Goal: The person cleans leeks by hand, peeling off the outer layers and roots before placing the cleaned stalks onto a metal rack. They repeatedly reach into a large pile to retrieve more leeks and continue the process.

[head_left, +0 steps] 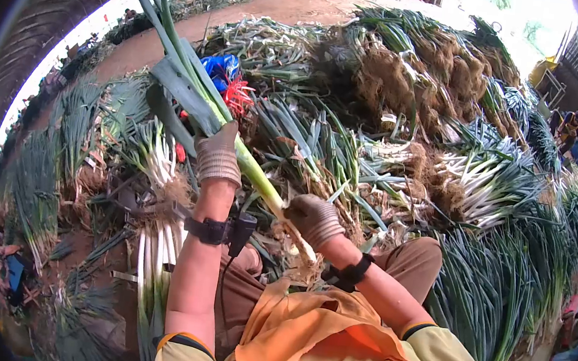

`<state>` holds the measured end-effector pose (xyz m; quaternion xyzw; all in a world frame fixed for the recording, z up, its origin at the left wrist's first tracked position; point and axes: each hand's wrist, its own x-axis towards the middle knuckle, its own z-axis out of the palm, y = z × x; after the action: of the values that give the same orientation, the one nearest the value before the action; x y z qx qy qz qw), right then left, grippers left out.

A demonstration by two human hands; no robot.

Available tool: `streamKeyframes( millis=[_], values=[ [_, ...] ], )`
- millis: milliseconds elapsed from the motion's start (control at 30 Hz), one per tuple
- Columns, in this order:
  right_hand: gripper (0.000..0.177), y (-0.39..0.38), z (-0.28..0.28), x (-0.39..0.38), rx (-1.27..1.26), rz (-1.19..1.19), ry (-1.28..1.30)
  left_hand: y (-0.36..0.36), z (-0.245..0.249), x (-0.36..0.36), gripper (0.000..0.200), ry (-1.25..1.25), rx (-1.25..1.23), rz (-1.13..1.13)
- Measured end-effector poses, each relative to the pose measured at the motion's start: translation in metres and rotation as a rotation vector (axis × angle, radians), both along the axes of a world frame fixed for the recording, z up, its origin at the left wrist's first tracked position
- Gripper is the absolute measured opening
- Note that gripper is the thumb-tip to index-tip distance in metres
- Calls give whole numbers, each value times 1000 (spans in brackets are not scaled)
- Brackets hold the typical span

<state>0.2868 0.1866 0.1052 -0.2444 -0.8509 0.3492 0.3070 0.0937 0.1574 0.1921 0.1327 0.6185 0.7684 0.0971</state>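
A long leek (259,175) slants across my front, its green leaves up at the far left and its rooty white end low near my lap. My left hand (218,153), in a grey-brown knit glove, is wrapped round the upper stalk where the leaves begin. Lower down, my gloved right hand (313,220) is closed at the pale part of the stalk, with its fingertips partly hidden. A brownish strip of outer skin (299,241) lies along the stalk below that hand. Roots (304,270) hang at the bottom end above my orange apron (319,325).
Trimmed white leeks (476,175) lie in a bundle at right, with dark green leaves (496,287) below. A pile of leeks with earthy roots (413,74) rises behind. Red strings (238,94) and a blue bundle (220,67) lie behind my left hand. Another person (570,129) is far right.
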Motion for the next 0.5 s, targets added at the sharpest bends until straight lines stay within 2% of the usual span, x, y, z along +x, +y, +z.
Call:
streamKeyframes(
  millis=[33, 67, 133, 233, 267, 333, 400, 467, 500],
  values=[
    [14, -1, 2, 5, -66, 24, 73, 1, 4, 3, 39, -12, -152, 59],
    [14, -1, 6, 11, -132, 46, 146, 0, 4, 4, 37, -12, -182, 53],
    [12, -5, 23, 27, -120, 106, 93, 4, -3, 2, 35, -32, 5, 27],
    [8, -10, 39, 36, -468, 266, 487, 4, -4, -5, 34, 4, -76, 48],
    [9, -8, 53, 42, -805, 274, 374, 5, -8, -9, 34, 2, -80, 47],
    [14, 0, 73, 56, -1050, 236, 193, 11, -24, -23, 36, 15, 76, 7],
    [17, 4, 58, 61, -1011, 279, 134, 14, -25, -32, 34, 47, 59, 41],
    [25, 9, 15, 52, -192, 212, 98, 9, -1, -23, 31, -20, -248, 177],
    [36, 1, 21, 43, 177, 97, -23, 10, 6, -15, 31, -26, -228, 194]
  ],
)
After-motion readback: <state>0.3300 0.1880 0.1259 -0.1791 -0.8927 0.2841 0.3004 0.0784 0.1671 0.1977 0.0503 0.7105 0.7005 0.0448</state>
